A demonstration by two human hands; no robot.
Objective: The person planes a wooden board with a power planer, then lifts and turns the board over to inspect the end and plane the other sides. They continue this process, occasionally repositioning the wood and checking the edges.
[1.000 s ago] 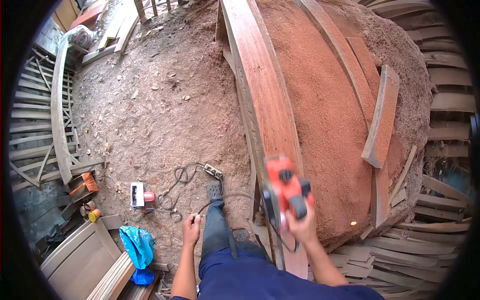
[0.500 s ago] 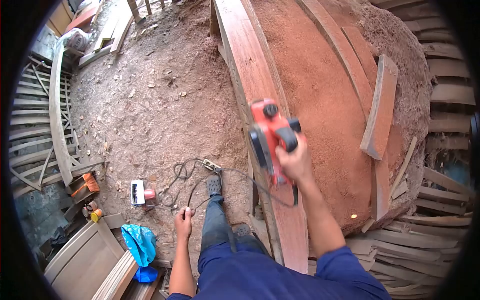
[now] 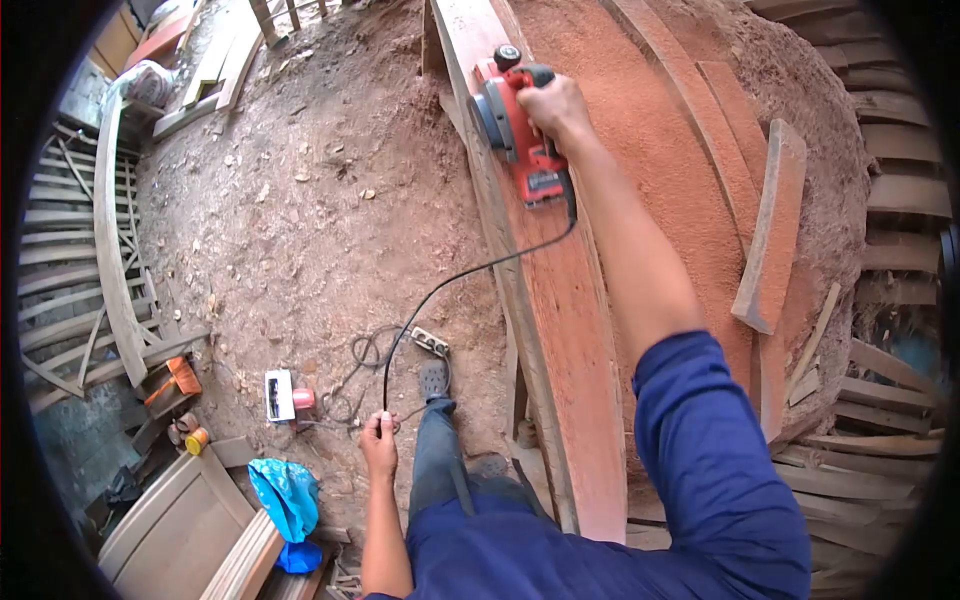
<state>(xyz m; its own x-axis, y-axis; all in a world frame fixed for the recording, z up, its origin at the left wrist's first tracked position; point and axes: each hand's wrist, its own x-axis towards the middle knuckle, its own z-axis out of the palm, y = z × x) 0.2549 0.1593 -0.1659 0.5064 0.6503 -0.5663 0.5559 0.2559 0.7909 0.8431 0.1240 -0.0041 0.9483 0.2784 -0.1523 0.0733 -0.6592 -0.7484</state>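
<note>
A red electric planer (image 3: 520, 135) rests on the reddish wooden beam (image 3: 575, 350), toward its far end. My right hand (image 3: 556, 108) is wrapped round the planer's rear handle, with the arm stretched forward. From the planer a black power cable (image 3: 440, 284) curves back over the beam to my left hand (image 3: 379, 440), which pinches it low over the ground at the left of my leg. Near my foot lies a socket strip (image 3: 430, 342) with more cable looped beside it.
Reddish sawdust (image 3: 640, 240) is heaped right of the beam, with a loose plank (image 3: 775, 225) on it. A white and red tool (image 3: 285, 396) lies at the left, near a blue plastic bag (image 3: 287, 495) and a wooden panel (image 3: 175, 530). Stacked boards line both sides.
My right hand and the planer have moved forward along the beam, away from my body. The cable has been drawn out longer between the planer and my left hand.
</note>
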